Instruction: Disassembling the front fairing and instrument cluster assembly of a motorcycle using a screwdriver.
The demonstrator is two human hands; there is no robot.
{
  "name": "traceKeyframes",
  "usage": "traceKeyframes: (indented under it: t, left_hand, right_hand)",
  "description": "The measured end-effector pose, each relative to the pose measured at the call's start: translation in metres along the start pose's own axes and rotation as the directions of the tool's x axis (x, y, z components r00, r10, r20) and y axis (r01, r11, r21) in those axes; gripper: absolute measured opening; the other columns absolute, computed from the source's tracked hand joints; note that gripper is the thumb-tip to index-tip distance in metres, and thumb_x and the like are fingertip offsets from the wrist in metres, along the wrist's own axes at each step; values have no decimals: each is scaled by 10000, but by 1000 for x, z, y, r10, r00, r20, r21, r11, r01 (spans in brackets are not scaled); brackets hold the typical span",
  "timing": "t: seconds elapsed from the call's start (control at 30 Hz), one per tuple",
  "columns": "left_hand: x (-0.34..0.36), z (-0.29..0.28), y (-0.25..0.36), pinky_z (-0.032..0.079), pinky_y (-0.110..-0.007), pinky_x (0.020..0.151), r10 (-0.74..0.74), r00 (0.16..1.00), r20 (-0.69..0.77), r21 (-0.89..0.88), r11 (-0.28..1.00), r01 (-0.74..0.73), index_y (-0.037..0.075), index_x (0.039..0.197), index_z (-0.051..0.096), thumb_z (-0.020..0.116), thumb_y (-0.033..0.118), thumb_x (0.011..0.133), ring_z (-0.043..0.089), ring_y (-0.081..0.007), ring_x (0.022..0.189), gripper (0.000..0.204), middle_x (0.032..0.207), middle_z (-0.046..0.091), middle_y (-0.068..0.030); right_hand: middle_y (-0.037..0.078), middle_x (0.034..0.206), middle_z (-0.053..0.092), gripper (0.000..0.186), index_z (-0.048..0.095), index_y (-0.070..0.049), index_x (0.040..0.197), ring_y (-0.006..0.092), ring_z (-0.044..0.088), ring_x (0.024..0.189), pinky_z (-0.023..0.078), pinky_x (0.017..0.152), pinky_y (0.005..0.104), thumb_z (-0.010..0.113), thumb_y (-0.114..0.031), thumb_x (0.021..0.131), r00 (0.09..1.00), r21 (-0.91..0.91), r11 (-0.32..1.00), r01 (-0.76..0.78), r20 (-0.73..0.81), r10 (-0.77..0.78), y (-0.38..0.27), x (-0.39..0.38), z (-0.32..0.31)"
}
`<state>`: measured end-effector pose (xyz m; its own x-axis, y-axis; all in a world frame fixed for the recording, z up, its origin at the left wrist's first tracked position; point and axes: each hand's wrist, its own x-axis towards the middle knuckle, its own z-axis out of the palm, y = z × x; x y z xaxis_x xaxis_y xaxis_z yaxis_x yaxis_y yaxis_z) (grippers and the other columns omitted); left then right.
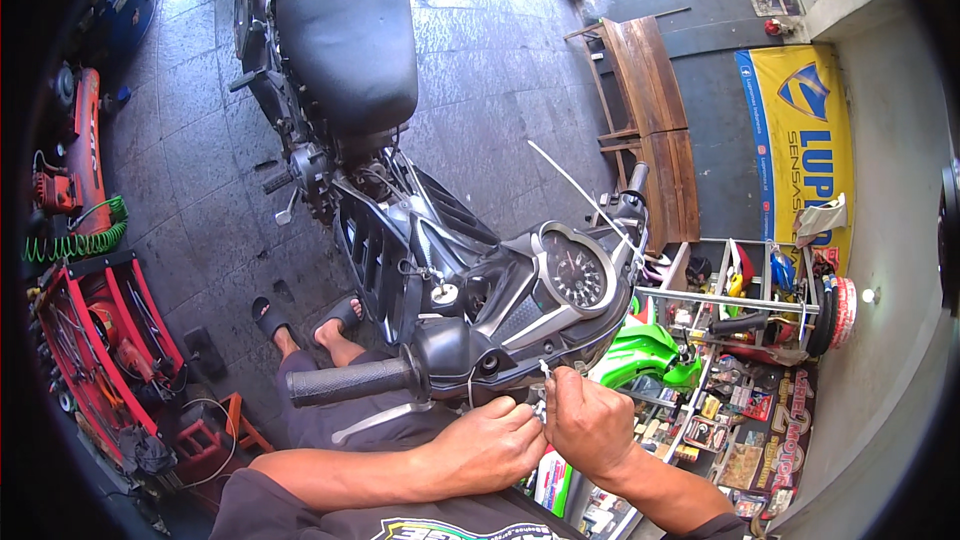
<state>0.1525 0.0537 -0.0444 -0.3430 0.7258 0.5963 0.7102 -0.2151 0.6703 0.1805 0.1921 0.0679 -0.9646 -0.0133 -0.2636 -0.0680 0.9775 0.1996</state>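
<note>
My right hand (590,425), fingers closed, grips a small white strip (546,369) at the underside of a motorcycle's handlebar cowl (500,350). My left hand (485,445) is closed just left of it, its fingertips almost against the right hand; what it holds is hidden. Above the left hand are the black grip (350,380) and a silver lever (380,421). The cowl carries a round speedometer (575,270), and a long pale strip (570,180) lies across its right end. The bike's black seat (345,30) is farther ahead.
A red tool cart (100,330) and red machine (88,160) stand left. My sandalled feet (340,318) are on dark paving (190,120). Right are a wooden bench (655,80), green bodywork (650,355), a parts display case (720,410) and a yellow banner (800,130) beside the wall.
</note>
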Motion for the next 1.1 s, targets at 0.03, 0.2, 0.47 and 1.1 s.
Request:
traceKeyframes:
  t: [0.03, 0.2, 0.47, 1.1]
  left_hand:
    - [0, 1, 3, 416, -317, 694, -9, 1000, -11, 10, 1000, 9, 50, 795, 628, 597, 173, 773, 548, -181, 764, 130, 759, 574, -41]
    - [2, 11, 3, 410, -325, 683, 37, 998, -49, 62, 997, -34, 58, 778, 617, 609, 171, 743, 538, -183, 760, 118, 765, 566, -41]
    - [-11, 6, 4, 442, -336, 718, 24, 999, -36, 20, 1000, -24, 53, 848, 639, 664, 178, 766, 573, -200, 788, 152, 792, 595, -45]
    - [40, -14, -6, 441, -436, 906, -329, 894, -305, 302, 857, 418, 70, 986, 701, 768, 196, 770, 593, -287, 976, 259, 978, 642, -77]
  right_hand:
    - [61, 607, 581, 133, 545, -65, 851, 227, 640, 529, 498, 462, 356, 643, -137, 905, 1000, 0, 1000, -1, -1, 1, 0, -1, 0]
    - [40, 596, 573, 179, 520, -82, 816, 211, 640, 522, 498, 448, 345, 624, -178, 925, 998, -83, 995, 49, -33, -52, 5, -3, 3]
    - [152, 714, 677, 201, 556, -20, 957, 343, 695, 642, 542, 550, 437, 621, -210, 955, 996, 155, 984, -89, 11, 88, 1, -5, -9]
    - [81, 895, 709, 183, 631, 44, 1125, 126, 681, 793, 554, 700, 267, 563, -3, 961, 918, 971, 96, -220, 173, 357, 47, -51, 60]
